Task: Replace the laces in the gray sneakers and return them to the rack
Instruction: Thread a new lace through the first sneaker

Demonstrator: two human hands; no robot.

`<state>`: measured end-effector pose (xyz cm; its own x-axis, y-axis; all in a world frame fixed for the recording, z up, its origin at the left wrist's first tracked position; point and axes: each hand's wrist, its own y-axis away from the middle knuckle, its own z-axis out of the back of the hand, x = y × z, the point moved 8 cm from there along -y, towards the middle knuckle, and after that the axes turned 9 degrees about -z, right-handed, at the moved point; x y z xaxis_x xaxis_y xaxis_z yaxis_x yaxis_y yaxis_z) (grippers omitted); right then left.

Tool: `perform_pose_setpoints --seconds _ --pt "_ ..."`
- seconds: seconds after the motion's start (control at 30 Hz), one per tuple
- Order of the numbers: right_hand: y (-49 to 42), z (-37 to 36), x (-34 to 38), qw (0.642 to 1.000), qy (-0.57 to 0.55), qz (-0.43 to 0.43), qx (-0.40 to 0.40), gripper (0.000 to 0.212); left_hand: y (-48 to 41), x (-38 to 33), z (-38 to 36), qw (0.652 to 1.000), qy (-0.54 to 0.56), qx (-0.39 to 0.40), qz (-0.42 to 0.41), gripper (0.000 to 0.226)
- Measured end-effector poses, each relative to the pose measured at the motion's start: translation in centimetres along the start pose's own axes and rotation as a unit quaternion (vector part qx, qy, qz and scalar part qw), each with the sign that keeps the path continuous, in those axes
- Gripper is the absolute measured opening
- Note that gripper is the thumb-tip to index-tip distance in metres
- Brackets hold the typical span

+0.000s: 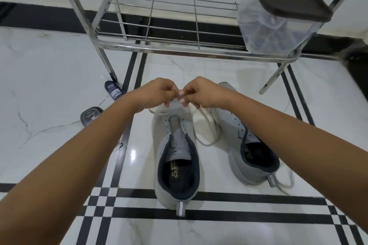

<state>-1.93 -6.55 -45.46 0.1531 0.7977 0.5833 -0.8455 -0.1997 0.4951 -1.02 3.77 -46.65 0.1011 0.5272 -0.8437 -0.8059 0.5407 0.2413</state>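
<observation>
Floor: glossy white marble-look tile with a black stripe-and-check border, hard and slick.

Middle sneaker stands on it, heel toward the camera. It has a gray mesh upper, dark padded collar, soft gray tongue and stiff heel tab, and the eyelets in view are bare. Other sneaker is just beside it on the right, same build, partly hidden by the right forearm. Neither is on the rack yet.

Lace: flat, cream, limp. It loops on the floor between the sneakers and runs up to the middle sneaker's toe end.

Left hand and right hand meet over that toe end, fingers curled, fingertips pinching the lace. Which part of it they hold is too blurred to tell.

Likely step: starting the lace at the lowest eyelets. To do it well:
- keep the flat lace untwisted
- even out both ends before crossing
- feed the stiff tip in, not the soft body
- steady the sneaker, since it may slide on the tile

Left of the hands are a dark bottle lying down and a flat dark tin.

Beyond stands the rack: shiny metal tubes, thin wire shelf. At its right is a clear plastic box with a brown lid.
</observation>
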Motion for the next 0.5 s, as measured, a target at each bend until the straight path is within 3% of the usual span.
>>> perform_pose_setpoints --seconds 0.17,0.27,0.33,0.4,0.5 --pt "0.2 1.1 -3.4 0.989 0.133 -0.068 -0.009 0.022 1.6 2.6 1.1 0.999 0.012 -0.023 0.023 0.020" --pt "0.3 -0.6 -1.7 0.991 0.129 -0.021 0.023 0.042 1.3 2.0 -0.5 1.000 0.014 -0.006 0.011 0.018" --pt "0.2 -1.0 -0.2 0.999 0.039 0.010 0.028 0.029 0.8 1.0 -0.8 1.000 0.022 -0.011 0.000 0.018" --pt "0.1 0.0 -0.5 1.000 -0.009 -0.012 0.000 0.015 0.7 0.9 -0.1 0.999 0.036 -0.030 -0.005 0.017" --pt "0.0 0.7 -3.0 0.997 0.045 -0.057 -0.014 0.016 1.4 2.3 0.6 0.998 0.045 -0.043 0.002 0.022"
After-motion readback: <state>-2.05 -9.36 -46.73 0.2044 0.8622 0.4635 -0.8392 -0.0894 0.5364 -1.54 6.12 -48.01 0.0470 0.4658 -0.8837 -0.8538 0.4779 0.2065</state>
